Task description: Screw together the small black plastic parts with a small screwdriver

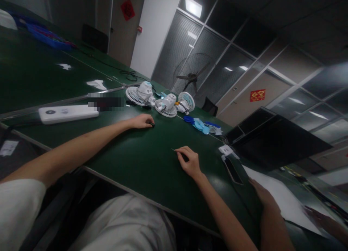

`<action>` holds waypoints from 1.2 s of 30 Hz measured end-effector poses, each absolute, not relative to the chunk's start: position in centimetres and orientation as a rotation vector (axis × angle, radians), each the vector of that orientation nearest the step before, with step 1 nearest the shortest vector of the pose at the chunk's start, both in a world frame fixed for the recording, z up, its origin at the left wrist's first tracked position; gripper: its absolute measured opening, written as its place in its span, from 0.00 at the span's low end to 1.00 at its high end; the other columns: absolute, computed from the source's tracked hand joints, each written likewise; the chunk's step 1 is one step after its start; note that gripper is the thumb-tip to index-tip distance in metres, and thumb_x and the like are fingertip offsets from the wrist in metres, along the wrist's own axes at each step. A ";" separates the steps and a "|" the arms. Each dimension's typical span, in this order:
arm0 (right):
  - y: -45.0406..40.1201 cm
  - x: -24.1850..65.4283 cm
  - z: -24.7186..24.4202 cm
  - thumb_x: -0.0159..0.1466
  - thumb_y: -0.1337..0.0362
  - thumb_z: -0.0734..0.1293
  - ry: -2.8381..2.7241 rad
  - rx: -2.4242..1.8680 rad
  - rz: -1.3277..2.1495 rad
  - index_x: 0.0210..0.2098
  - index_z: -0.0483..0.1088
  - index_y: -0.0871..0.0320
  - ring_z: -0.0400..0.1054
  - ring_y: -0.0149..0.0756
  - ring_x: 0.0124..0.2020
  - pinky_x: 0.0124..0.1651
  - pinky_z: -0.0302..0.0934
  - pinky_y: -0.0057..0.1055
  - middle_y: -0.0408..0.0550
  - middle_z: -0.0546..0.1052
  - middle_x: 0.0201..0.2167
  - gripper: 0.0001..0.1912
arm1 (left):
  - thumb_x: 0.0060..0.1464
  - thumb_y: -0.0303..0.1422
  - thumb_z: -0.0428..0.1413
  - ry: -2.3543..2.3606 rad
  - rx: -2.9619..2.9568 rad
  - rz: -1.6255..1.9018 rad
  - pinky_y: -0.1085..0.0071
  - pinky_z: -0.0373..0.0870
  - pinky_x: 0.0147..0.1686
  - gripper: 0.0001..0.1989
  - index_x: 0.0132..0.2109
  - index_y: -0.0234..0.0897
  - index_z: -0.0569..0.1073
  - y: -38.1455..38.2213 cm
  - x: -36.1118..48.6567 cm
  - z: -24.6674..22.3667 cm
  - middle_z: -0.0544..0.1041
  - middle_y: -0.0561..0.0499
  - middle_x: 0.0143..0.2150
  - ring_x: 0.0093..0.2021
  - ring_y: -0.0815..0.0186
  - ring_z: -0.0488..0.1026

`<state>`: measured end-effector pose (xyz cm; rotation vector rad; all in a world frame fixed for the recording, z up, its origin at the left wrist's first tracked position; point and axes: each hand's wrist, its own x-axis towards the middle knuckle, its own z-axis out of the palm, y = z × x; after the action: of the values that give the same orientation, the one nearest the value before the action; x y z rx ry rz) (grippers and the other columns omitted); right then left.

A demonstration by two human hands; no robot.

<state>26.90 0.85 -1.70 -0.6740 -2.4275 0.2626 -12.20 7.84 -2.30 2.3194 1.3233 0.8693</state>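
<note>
My left hand (141,121) rests on the green tabletop (130,149), its fingers curled round a small dark thing (152,124) whose kind I cannot make out. To the right, my right hand (189,162) pinches a thin, short, pale sliver (173,150) between thumb and fingertips, just above the table. Beyond my hands lie several small white fans, among them one on the left (137,95), one in the middle (167,108) and one on the right (186,101). Blue fan blades (200,126) lie in a pile to their right.
A white power bank-like box (69,114) with a cable lies at left. On the right are a phone (233,170), a white adapter (227,150), a large dark monitor (280,138) and another person's hand (262,193) on white paper (280,196). A blue tray (49,39) stands far left.
</note>
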 end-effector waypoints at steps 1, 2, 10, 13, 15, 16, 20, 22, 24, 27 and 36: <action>0.9 26.9 -1.7 0.74 0.58 0.67 -2.430 -0.674 0.262 0.53 0.73 0.58 0.75 0.38 0.45 0.47 0.74 0.39 0.51 0.77 0.50 0.13 | 0.57 0.39 0.60 1.267 2.341 0.832 0.71 0.66 0.41 0.15 0.48 0.36 0.81 7.3 -11.4 -2.1 0.80 0.46 0.43 0.40 0.62 0.74; 0.9 26.9 -1.7 0.74 0.58 0.67 -2.434 -0.675 0.260 0.53 0.73 0.58 0.75 0.38 0.45 0.47 0.74 0.39 0.51 0.77 0.50 0.13 | 0.57 0.39 0.61 1.203 2.364 0.794 0.71 0.66 0.41 0.14 0.48 0.37 0.81 6.6 -10.4 -1.8 0.80 0.47 0.43 0.40 0.63 0.74; 0.5 26.8 -1.5 0.75 0.58 0.67 -2.500 -0.665 0.253 0.51 0.74 0.58 0.75 0.36 0.43 0.46 0.74 0.37 0.50 0.77 0.48 0.11 | 0.58 0.36 0.64 0.752 2.475 0.619 0.72 0.68 0.37 0.13 0.49 0.39 0.79 1.9 -1.3 -1.4 0.78 0.50 0.40 0.38 0.65 0.74; 0.5 26.9 -1.5 0.75 0.58 0.67 -2.509 -0.656 0.247 0.51 0.73 0.58 0.75 0.36 0.42 0.45 0.74 0.37 0.50 0.77 0.48 0.11 | 0.59 0.35 0.64 0.732 2.475 0.638 0.72 0.68 0.36 0.12 0.49 0.38 0.79 1.7 -1.1 -1.4 0.76 0.50 0.40 0.37 0.64 0.73; 0.5 26.9 -1.5 0.75 0.58 0.67 -2.513 -0.649 0.243 0.51 0.73 0.58 0.75 0.36 0.42 0.45 0.74 0.37 0.50 0.77 0.48 0.11 | 0.59 0.35 0.64 0.727 2.474 0.646 0.72 0.68 0.36 0.11 0.48 0.37 0.79 1.7 -1.5 -1.3 0.76 0.50 0.40 0.37 0.65 0.73; 0.5 26.9 -1.5 0.75 0.58 0.67 -2.516 -0.645 0.240 0.51 0.73 0.58 0.75 0.36 0.42 0.45 0.74 0.37 0.50 0.77 0.48 0.11 | 0.60 0.35 0.64 0.722 2.476 0.650 0.72 0.68 0.36 0.11 0.48 0.37 0.79 1.7 -1.7 -1.3 0.76 0.50 0.40 0.37 0.65 0.73; 0.5 26.9 -1.5 0.75 0.58 0.67 -2.528 -0.631 0.229 0.51 0.74 0.58 0.75 0.35 0.42 0.45 0.74 0.36 0.50 0.77 0.48 0.11 | 0.61 0.35 0.63 0.683 2.498 0.659 0.72 0.68 0.38 0.11 0.50 0.38 0.80 1.6 -1.6 -1.2 0.76 0.49 0.41 0.38 0.65 0.74; 0.5 26.8 -1.5 0.75 0.58 0.67 -2.532 -0.622 0.225 0.50 0.74 0.58 0.75 0.35 0.41 0.44 0.74 0.36 0.49 0.78 0.47 0.11 | 0.62 0.35 0.63 0.666 2.510 0.664 0.72 0.68 0.39 0.11 0.50 0.39 0.80 1.4 -1.4 -1.2 0.76 0.49 0.41 0.39 0.65 0.74; 0.4 26.8 -1.4 0.74 0.58 0.67 -2.536 -0.612 0.223 0.50 0.74 0.59 0.75 0.35 0.41 0.44 0.74 0.36 0.49 0.78 0.47 0.11 | 0.62 0.35 0.63 0.658 2.519 0.668 0.72 0.68 0.40 0.10 0.50 0.39 0.80 1.4 -1.3 -1.2 0.76 0.49 0.42 0.39 0.64 0.74; 0.2 26.7 -1.2 0.75 0.59 0.67 -2.532 -0.602 0.223 0.50 0.74 0.59 0.75 0.35 0.41 0.43 0.74 0.35 0.49 0.78 0.46 0.11 | 0.63 0.35 0.63 0.652 2.530 0.670 0.72 0.68 0.40 0.10 0.50 0.39 0.80 1.3 -1.2 -1.2 0.76 0.48 0.42 0.40 0.64 0.74; 0.1 26.0 -0.9 0.75 0.62 0.65 -2.526 -0.575 0.236 0.53 0.76 0.56 0.76 0.37 0.40 0.41 0.74 0.35 0.52 0.79 0.46 0.11 | 0.63 0.36 0.62 0.647 2.558 0.645 0.70 0.68 0.44 0.11 0.51 0.39 0.79 1.0 -0.7 -1.1 0.77 0.48 0.46 0.44 0.62 0.75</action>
<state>26.01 0.12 -0.93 -0.5753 -2.5263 0.2360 -0.67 0.97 -1.10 2.5585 0.6471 0.6450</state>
